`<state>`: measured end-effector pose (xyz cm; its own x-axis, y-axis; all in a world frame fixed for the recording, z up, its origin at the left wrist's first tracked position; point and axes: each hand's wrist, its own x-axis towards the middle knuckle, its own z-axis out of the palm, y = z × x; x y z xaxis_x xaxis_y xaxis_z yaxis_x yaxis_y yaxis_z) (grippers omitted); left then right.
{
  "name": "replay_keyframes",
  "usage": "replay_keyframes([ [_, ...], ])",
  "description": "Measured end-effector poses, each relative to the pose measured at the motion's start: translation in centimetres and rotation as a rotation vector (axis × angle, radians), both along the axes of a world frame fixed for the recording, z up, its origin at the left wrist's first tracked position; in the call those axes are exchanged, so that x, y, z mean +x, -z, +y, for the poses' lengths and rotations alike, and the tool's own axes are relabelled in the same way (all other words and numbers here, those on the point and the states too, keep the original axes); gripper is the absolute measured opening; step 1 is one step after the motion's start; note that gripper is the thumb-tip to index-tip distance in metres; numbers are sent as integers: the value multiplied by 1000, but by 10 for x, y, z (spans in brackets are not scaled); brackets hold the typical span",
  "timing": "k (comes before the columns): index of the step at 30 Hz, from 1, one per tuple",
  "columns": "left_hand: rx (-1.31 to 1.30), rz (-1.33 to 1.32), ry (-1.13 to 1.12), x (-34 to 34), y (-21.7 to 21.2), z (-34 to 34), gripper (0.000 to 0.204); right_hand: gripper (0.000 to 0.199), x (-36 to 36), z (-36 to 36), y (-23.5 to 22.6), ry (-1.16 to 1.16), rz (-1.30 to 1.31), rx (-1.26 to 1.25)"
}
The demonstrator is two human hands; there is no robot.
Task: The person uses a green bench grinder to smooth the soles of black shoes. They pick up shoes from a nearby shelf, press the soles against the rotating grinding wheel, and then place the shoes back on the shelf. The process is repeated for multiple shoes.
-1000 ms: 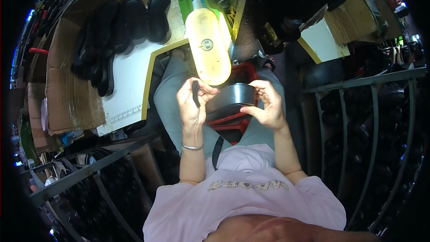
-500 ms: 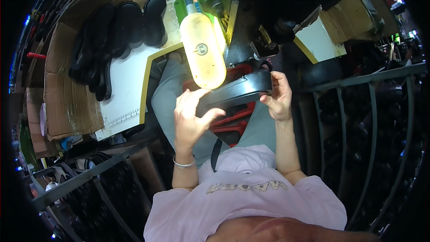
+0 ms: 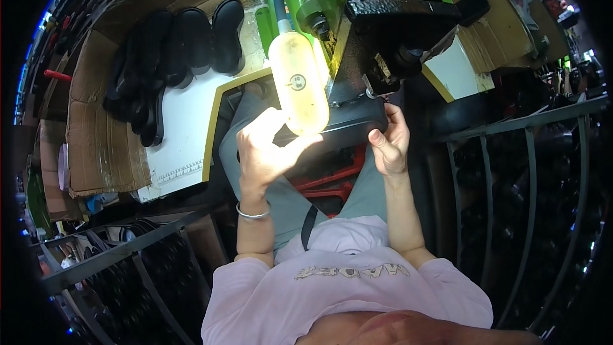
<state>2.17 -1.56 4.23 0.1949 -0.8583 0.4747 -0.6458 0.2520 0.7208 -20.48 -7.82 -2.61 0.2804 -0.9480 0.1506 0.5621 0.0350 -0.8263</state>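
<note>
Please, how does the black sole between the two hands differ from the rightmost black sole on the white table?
The held sole stretches sideways between the left hand and right hand; the other sole points front to back. The lamp covers part of the held sole, while the other sole shows almost whole. Both are black.

One view: wide fisheye on my head, left one of the pair. Looks down and slightly ahead, past my pale shirt [image 3: 348,294] at the lower edge. Upright, unmirrored. Close range: my left hand [image 3: 263,153] and right hand [image 3: 393,152] near the middle, green-and-black machine [image 3: 396,9] and white counter [image 3: 182,118] farther up. Metal rack [image 3: 511,125] bends toward the rim; corners go black.
</note>
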Motion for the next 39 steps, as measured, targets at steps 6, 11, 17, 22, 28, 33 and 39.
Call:
replay_keyframes([
  [6,1,86,31,9,9,8,38,60,10,6,-2,12,71,-8],
  [11,43,77,17,11,18,13,38,60,4,4,2,-26,130,-83],
  [17,206,93,97,-3,11,18,38,60,-3,6,11,-47,193,-143],
  [22,156,106,101,-11,12,13,29,61,-5,5,16,-36,216,-186],
  [28,124,152,151,-23,13,2,16,56,-4,0,10,-121,171,-252],
  [33,36,53,195,-24,14,-4,13,55,-6,-2,9,-155,199,-296],
  [39,13,1,234,-21,9,-7,11,55,-9,-2,9,-183,207,-279],
])
